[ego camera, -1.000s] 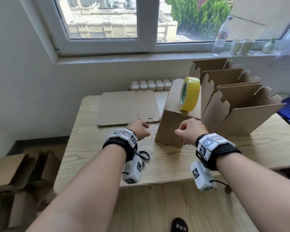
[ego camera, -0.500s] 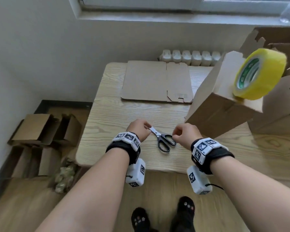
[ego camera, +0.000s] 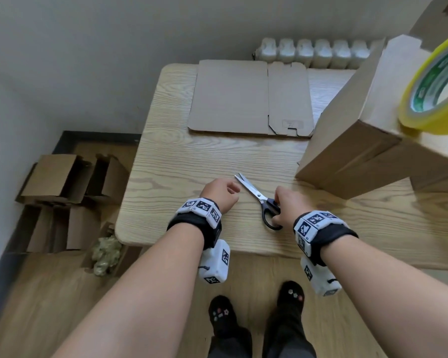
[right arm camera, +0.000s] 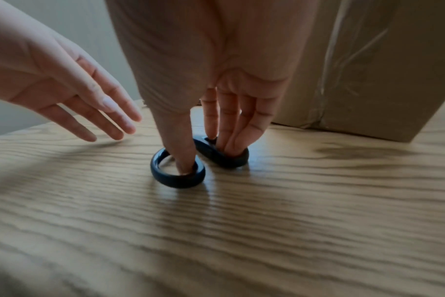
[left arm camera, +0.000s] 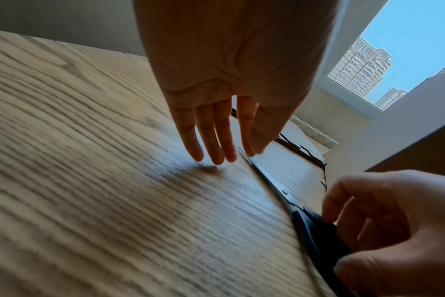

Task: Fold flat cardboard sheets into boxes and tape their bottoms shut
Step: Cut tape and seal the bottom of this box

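Observation:
Black-handled scissors (ego camera: 259, 198) lie flat on the wooden table (ego camera: 181, 161). My right hand (ego camera: 278, 210) holds their handles: the thumb sits in one black loop (right arm camera: 177, 171) and several fingers in the other (right arm camera: 225, 153). My left hand (ego camera: 229, 189) hovers with straight fingers (left arm camera: 217, 144) just left of the blade tip and holds nothing. A folded cardboard box (ego camera: 357, 151) stands to the right, a clear tape seam (right arm camera: 328, 66) down its side. A yellow tape roll (ego camera: 436, 86) rests on top of it. A flat cardboard sheet (ego camera: 243, 96) lies at the table's far side.
A white radiator (ego camera: 313, 51) runs behind the table against the wall. Several folded boxes (ego camera: 62, 197) sit on the floor to the left, beside crumpled packing (ego camera: 105, 254). My feet (ego camera: 256, 313) stand at the table's near edge.
The head view has tilted further down. My right hand moved onto the scissor handles and put thumb and fingers into the loops. My left hand stays by the blade tip.

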Demonstrator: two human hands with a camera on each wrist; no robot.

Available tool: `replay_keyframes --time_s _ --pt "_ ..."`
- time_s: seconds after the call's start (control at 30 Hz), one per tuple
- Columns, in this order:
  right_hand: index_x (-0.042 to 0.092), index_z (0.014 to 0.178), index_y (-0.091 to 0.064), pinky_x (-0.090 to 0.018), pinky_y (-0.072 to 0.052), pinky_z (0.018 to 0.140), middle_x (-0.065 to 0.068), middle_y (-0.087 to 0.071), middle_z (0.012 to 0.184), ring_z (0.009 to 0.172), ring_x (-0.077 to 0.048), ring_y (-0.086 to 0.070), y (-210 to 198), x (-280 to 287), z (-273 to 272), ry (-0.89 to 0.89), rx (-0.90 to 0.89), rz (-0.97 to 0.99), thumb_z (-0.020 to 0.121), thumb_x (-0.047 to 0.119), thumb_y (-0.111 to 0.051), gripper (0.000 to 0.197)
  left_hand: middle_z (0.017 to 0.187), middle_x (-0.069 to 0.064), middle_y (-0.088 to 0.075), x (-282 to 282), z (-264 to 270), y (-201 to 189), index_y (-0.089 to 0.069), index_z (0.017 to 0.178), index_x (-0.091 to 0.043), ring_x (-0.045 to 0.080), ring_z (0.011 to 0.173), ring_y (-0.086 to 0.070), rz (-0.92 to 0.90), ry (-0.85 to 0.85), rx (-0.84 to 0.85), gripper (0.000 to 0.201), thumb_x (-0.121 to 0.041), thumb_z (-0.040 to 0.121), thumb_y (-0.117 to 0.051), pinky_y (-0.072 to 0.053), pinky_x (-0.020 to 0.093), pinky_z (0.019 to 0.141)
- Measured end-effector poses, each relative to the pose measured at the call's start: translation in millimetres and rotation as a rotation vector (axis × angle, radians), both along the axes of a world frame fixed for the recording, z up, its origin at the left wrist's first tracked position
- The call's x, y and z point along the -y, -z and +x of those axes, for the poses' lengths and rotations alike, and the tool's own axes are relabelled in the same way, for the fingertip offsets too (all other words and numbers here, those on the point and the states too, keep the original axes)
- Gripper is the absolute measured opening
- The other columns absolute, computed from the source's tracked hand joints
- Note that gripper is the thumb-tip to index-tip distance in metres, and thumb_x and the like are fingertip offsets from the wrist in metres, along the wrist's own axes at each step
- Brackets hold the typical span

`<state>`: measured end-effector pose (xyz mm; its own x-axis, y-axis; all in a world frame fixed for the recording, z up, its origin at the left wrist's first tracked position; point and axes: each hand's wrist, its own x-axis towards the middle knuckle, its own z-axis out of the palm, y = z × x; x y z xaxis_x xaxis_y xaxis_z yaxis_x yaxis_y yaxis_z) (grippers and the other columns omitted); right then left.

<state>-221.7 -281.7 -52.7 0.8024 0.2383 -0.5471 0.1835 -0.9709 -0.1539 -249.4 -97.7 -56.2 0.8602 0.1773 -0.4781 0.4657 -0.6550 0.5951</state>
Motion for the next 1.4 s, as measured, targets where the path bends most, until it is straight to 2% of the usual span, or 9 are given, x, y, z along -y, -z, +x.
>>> replay_keyframes --time_s 0.27,0.47,0.7,0.9,1.03,1.13,1.23,1.3,1.4 --pt "0.024 0.118 -0.045 -0.030 -0.045 0.065 0.003 -0.057 0.093 0.080 -0.021 -0.054 -32.2 34.4 -0.3 -0.025 0.030 0.034 0.088 0.030 -0.059 0.034 0.098 -0.005 -0.069 20.9 19.4 -39.3 -0.070 0.097 -0.022 0.014 0.091 -0.065 -0.030 -0.019 0.118 0.021 -0.011 0.086 -0.057 -0.052 0.026 0.078" --pt "0.029 0.106 -0.061 -0.027 -0.044 0.067 0.004 -0.066 0.103 0.092 -0.023 -0.061 -79.2 73.9 4.4 -0.052 0.082 0.024 0.088 0.032 -0.057 0.019 0.096 -0.004 -0.070 58.9 40.6 -105.4 -0.069 0.090 -0.026 0.013 0.094 -0.065 -0.046 0.052 0.275 0.032 -0.002 0.082 -0.050 -0.051 0.027 0.088" --pt "0.030 0.096 -0.071 -0.031 -0.055 0.077 0.008 -0.070 0.091 0.087 -0.021 -0.064 -148.6 125.4 0.5 -0.041 0.172 0.058 0.083 0.034 -0.059 0.018 0.108 -0.001 -0.067 119.9 56.9 -182.0 -0.068 0.106 -0.024 0.013 0.099 -0.062 -0.071 0.232 0.387 0.040 -0.002 0.074 -0.063 -0.055 0.032 0.086" --pt "0.034 0.092 -0.073 -0.034 -0.058 0.076 0.009 -0.068 0.078 0.083 -0.016 -0.066 -190.1 175.7 -3.5 0.063 0.236 0.117 0.080 0.026 -0.066 0.016 0.133 0.003 -0.050 173.4 69.2 -204.4 -0.051 0.130 -0.031 0.020 0.117 -0.052 0.033 0.404 0.370 0.064 -0.009 0.073 -0.071 -0.047 0.030 0.094" --pt "0.033 0.103 -0.073 -0.035 -0.056 0.084 0.004 -0.070 0.100 0.094 -0.018 -0.065 -212.6 206.6 3.5 0.103 0.302 0.126 0.084 0.025 -0.067 0.021 0.135 0.004 -0.051 191.4 75.5 -208.8 -0.047 0.135 -0.028 0.023 0.118 -0.054 0.045 0.414 0.360 0.069 -0.017 0.074 -0.076 -0.049 0.033 0.093" --pt "0.031 0.107 -0.072 -0.035 -0.053 0.089 0.003 -0.068 0.107 0.099 -0.019 -0.063 -225.7 226.0 12.4 0.126 0.332 0.100 0.085 0.026 -0.065 0.024 0.126 0.005 -0.059 195.7 84.5 -209.7 -0.053 0.132 -0.028 0.024 0.116 -0.056 0.032 0.417 0.315 0.065 -0.019 0.072 -0.077 -0.050 0.038 0.095" --pt "0.035 0.107 -0.070 -0.033 -0.051 0.092 0.007 -0.066 0.109 0.102 -0.019 -0.061 -230.4 240.3 25.1 0.181 0.345 0.089 0.083 0.031 -0.065 0.025 0.104 0.002 -0.069 195.0 93.3 -212.1 -0.067 0.102 -0.028 0.023 0.102 -0.063 -0.003 0.425 0.253 0.035 -0.012 0.071 -0.075 -0.053 0.040 0.090" --pt "0.037 0.106 -0.070 -0.031 -0.051 0.092 0.009 -0.066 0.110 0.103 -0.018 -0.061 -230.5 244.1 34.2 0.199 0.330 0.087 0.081 0.031 -0.066 0.026 0.087 -0.001 -0.069 191.6 98.1 -216.4 -0.070 0.090 -0.024 0.020 0.090 -0.064 -0.048 0.406 0.227 0.024 -0.007 0.074 -0.072 -0.054 0.033 0.083" --pt "0.037 0.107 -0.071 -0.027 -0.051 0.089 0.009 -0.067 0.107 0.100 -0.017 -0.061 -230.9 243.4 44.9 0.211 0.280 0.116 0.081 0.027 -0.067 0.028 0.073 -0.001 -0.061 186.3 102.9 -222.8 -0.073 0.092 -0.015 0.016 0.070 -0.053 -0.106 0.384 0.203 0.020 -0.002 0.079 -0.065 -0.046 0.026 0.068"
